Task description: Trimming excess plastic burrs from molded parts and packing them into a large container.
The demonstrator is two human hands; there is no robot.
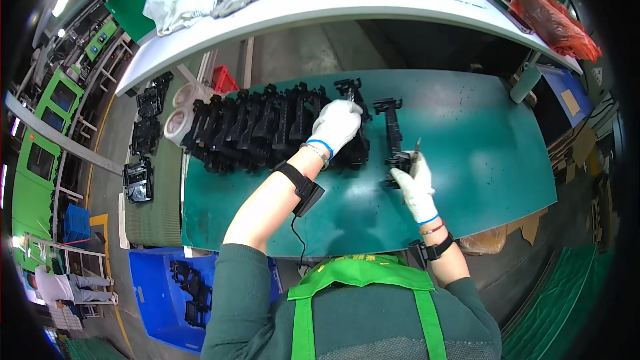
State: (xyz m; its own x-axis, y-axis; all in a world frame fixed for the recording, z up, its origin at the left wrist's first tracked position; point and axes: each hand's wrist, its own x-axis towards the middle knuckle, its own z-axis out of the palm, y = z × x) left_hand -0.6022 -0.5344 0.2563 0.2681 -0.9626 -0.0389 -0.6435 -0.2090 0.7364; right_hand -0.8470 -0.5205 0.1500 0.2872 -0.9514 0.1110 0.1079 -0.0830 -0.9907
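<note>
My left hand (338,123), in a white glove, is closed over a black plastic part at the right end of a packed row of similar black plastic parts (257,127). The part's top end (348,85) shows beyond the glove; my fingers' exact hold is hidden. My right hand (417,187), also gloved, is closed at the lower end of a long, narrow black plastic part (392,130) lying apart from the row. A thin pointed tool (417,147) sticks up from between the right fingers; its kind is too small to tell.
Small dark specks dot the green tabletop (487,153). Left of it, a conveyor belt (157,217) carries more black parts, beside tape rolls (179,123). A blue bin (147,293) stands below. A white shelf (373,3) spans the far side, holding gloves and a red bag (553,23).
</note>
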